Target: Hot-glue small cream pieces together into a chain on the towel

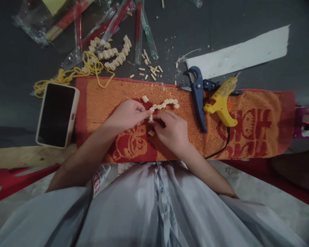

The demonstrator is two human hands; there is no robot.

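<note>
A curved chain of short wooden stick pieces (167,103) lies on the orange and red towel (105,92). My left hand (132,115) comes in from the left, its thumb and fingertips closed at the chain's left end. From the right, my right hand (171,128) pinches at the same end, just below the left fingertips. Part of that end is hidden by the fingers. One small bundle of stick pieces (145,99) sits above my left hand, and another small bundle (151,132) lies beside my right fingers.
A blue pipe cutter (198,99) and a yellow glue gun (222,101) with a black cord lie right. A phone (57,115) rests left, near yellow string (92,67). Behind are more stick chains (119,56), loose cut pieces (153,70) and a white strip (239,51).
</note>
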